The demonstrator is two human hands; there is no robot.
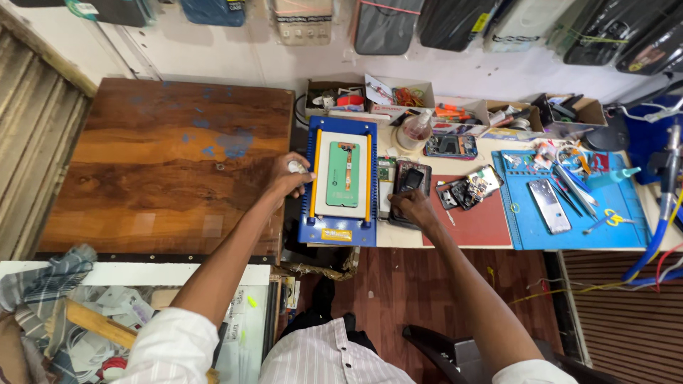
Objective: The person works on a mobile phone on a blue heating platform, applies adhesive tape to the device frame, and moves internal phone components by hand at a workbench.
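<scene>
My left hand point(288, 176) is closed around a small white object at the left edge of a blue heating plate machine point(340, 231). A green phone screen panel point(342, 183) lies flat on the machine's white pad between two yellow rails. My right hand point(411, 205) rests its fingers on an opened dark phone point(411, 178) lying just right of the machine. What the white object is cannot be made out.
A brown wooden tabletop point(171, 163) lies to the left. A red mat point(480, 220) with phone parts and a blue mat point(569, 206) holding a phone, tweezers and tools lie to the right. Cardboard boxes point(398, 96) of parts line the wall. A black chair point(448, 352) stands below.
</scene>
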